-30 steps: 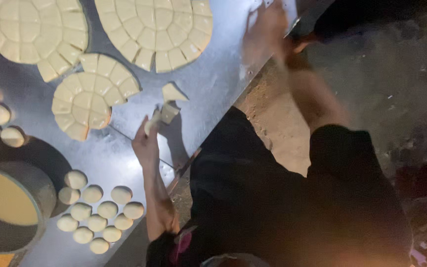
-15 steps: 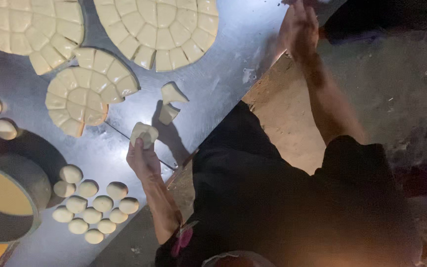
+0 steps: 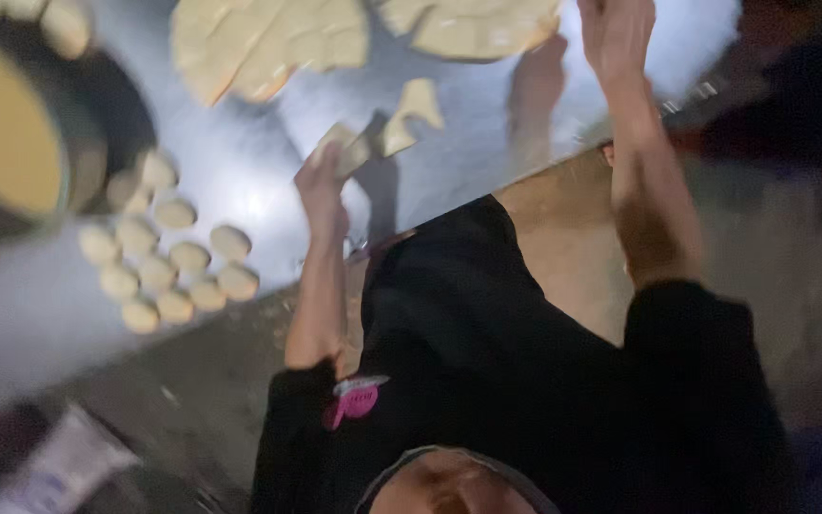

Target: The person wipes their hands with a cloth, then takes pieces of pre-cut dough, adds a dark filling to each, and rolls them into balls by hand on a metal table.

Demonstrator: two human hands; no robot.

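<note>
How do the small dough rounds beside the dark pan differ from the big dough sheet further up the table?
The small dough rounds are little plump pucks, many and separate; the big dough sheet is one wide, flat piece. The sheet shows faint cut lines, while the rounds look unmarked. The rounds sit by the table's near edge, the sheet farther back. Both are pale cream and lie on the shiny metal table.

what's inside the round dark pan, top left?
The round dark pan holds a flat yellowish filling, too blurred to identify. Its bottom is covered by that. Small dough balls lie beside it on the table.
</note>
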